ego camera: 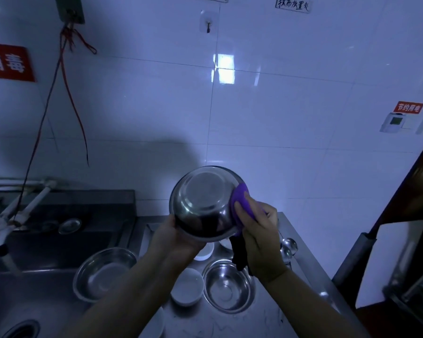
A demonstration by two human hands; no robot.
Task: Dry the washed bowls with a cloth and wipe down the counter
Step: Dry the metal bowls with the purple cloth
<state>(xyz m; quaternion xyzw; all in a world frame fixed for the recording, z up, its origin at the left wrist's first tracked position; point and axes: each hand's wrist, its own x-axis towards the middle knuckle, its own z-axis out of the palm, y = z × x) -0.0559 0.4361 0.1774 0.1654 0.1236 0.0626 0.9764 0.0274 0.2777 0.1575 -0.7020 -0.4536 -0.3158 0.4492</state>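
A steel bowl [203, 203] is held up in front of the wall, its underside turned toward me. My left hand [171, 236] grips its lower left rim. My right hand [259, 237] presses a purple cloth [241, 201] against the bowl's right outer side, fingers curled round the cloth. A dark end of the cloth hangs below that hand. On the steel counter [310, 276] below stand two more steel bowls, one [105, 272] on the left and one [228, 286] on the right, with a white bowl [187, 286] between them.
A deep steel sink [59, 240] lies to the left, with taps [15, 213] and a small bowl [70, 225] inside. Two ladles [288, 247] rest at the counter's right. Another white bowl [205, 251] sits behind my hands. A dark cabinet [401, 228] stands right.
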